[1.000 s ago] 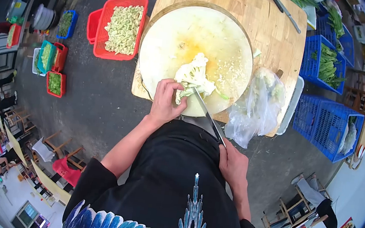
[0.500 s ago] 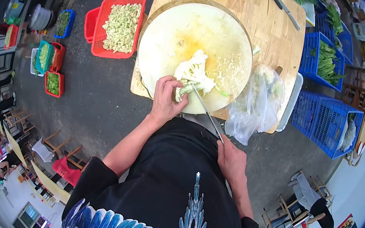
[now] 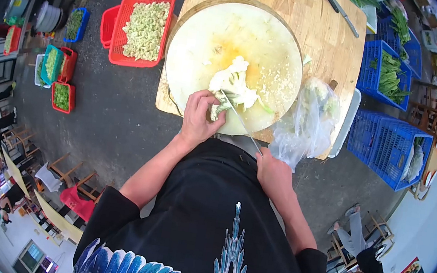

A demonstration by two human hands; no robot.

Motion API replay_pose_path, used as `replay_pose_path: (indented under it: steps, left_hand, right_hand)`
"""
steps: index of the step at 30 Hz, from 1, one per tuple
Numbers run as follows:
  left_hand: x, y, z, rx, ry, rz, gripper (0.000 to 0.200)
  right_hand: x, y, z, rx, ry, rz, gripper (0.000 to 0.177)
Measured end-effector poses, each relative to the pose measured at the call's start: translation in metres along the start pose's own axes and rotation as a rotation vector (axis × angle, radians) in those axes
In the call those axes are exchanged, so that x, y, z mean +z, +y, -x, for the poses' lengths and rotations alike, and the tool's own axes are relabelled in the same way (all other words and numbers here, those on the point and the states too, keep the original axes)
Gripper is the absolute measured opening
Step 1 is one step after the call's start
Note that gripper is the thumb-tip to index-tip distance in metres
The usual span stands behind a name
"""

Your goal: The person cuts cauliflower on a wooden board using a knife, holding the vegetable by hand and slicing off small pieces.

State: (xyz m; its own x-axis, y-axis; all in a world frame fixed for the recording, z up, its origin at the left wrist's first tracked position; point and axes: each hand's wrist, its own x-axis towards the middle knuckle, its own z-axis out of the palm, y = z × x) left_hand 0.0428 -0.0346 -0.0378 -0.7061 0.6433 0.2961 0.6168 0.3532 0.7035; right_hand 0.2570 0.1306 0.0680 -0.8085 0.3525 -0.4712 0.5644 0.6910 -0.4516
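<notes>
A piece of white cauliflower (image 3: pixel 235 83) lies on the round chopping board (image 3: pixel 204 35), near its front edge. My left hand (image 3: pixel 199 116) is closed on the lower left end of it, at a floret beside the stem. In my right hand (image 3: pixel 273 172) is the handle of a long knife (image 3: pixel 243 123). Its blade reaches up and left, with the tip end at the cauliflower just right of my left fingers. White crumbs are scattered over the board's right side.
The board rests on a wooden table (image 3: pixel 329 51). To its right lies a clear plastic bag (image 3: pixel 308 126) of cauliflower; a peeler-like tool (image 3: pixel 337 8) is farther back. Left stands a red basket (image 3: pixel 114 45) of cut florets. Blue crates (image 3: pixel 383 144) stand at right.
My right hand has moved up and left, carrying the knife blade farther into the cauliflower, toward my left fingers. My left hand keeps its grip in nearly the same place.
</notes>
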Motion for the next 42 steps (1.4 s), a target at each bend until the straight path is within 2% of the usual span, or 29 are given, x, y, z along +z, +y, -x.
replay_pose_path:
  steps: [9, 13, 17, 20, 23, 26, 29, 32, 35, 38, 40, 42]
  left_hand:
    - [-0.016, -0.002, -0.006, 0.071, -0.116, 0.026, 0.046]
    - [-0.033, -0.025, -0.020, 0.202, -0.224, 0.054, 0.042]
    - [-0.049, -0.023, -0.047, 0.249, -0.284, 0.015, 0.049]
    - [-0.050, -0.025, -0.043, 0.115, -0.324, 0.064, 0.054]
    - [-0.058, -0.010, -0.049, 0.091, -0.362, 0.101, 0.059]
    - [-0.048, -0.011, -0.050, -0.116, -0.365, 0.042, 0.061]
    - [-0.031, -0.009, -0.064, 0.013, -0.180, 0.055, 0.059]
    - [-0.023, 0.017, -0.090, 0.152, -0.096, 0.063, 0.055]
    - [-0.018, 0.017, -0.097, 0.064, -0.317, 0.117, 0.046]
    - [-0.018, 0.010, -0.092, 0.103, -0.290, 0.057, 0.037]
    - [-0.020, 0.014, -0.087, 0.055, -0.292, 0.043, 0.037]
    - [-0.018, 0.016, -0.086, 0.020, -0.280, 0.045, 0.038]
  right_hand:
    - [0.005, 0.000, -0.010, -0.002, 0.058, -0.001, 0.026]
    - [-0.004, 0.010, -0.004, 0.009, 0.077, 0.060, 0.024]
    - [-0.009, 0.016, 0.002, 0.002, 0.151, 0.074, 0.022]
    - [-0.010, 0.019, 0.007, 0.030, 0.176, 0.092, 0.021]
    - [-0.002, 0.023, 0.018, 0.080, 0.227, 0.076, 0.021]
    - [0.002, 0.025, 0.027, 0.136, 0.268, 0.038, 0.022]
    - [0.003, 0.027, 0.032, 0.147, 0.297, 0.001, 0.023]
    - [0.005, 0.026, 0.040, 0.168, 0.259, -0.076, 0.026]
    - [-0.001, 0.025, 0.047, 0.213, 0.192, -0.213, 0.029]
    - [-0.008, 0.013, 0.045, 0.208, 0.222, -0.355, 0.030]
    - [-0.009, 0.000, 0.036, 0.190, 0.295, -0.460, 0.030]
    - [-0.003, -0.003, 0.028, 0.178, 0.269, -0.458, 0.029]
